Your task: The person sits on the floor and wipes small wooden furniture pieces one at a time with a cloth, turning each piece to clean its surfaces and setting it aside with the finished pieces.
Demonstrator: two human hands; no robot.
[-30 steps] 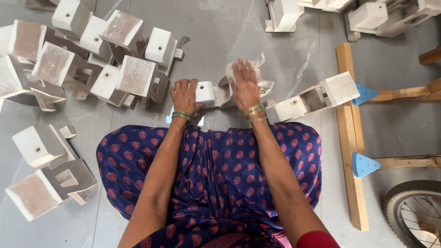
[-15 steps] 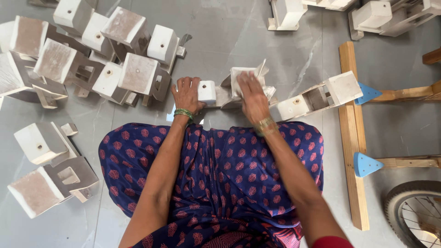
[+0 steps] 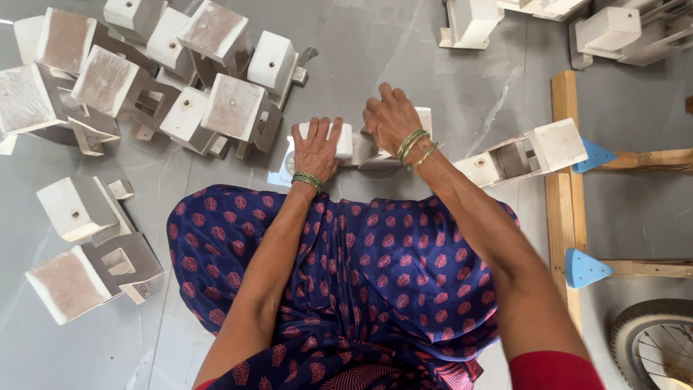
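Note:
I sit on a grey floor in a blue dotted garment. My left hand (image 3: 315, 148) grips one end of a small white wooden piece (image 3: 345, 141) lying on the floor in front of my knees. My right hand (image 3: 390, 115) lies palm-down on top of the same piece's other end, covering most of it; what is under the palm is hidden. Green bangles ring both wrists. A similar white piece with an open slot (image 3: 521, 154) lies just right of my right forearm.
A heap of several white block-shaped pieces (image 3: 173, 79) fills the upper left, with two more (image 3: 86, 245) at the left. Wooden slats with blue triangular wedges (image 3: 581, 267) run down the right. A wheel (image 3: 653, 347) shows at the bottom right. More white pieces (image 3: 570, 22) sit at the top right.
My right hand has slid leftward and further over the white piece, while my left hand has kept its hold on the near end. The view has shifted slightly.

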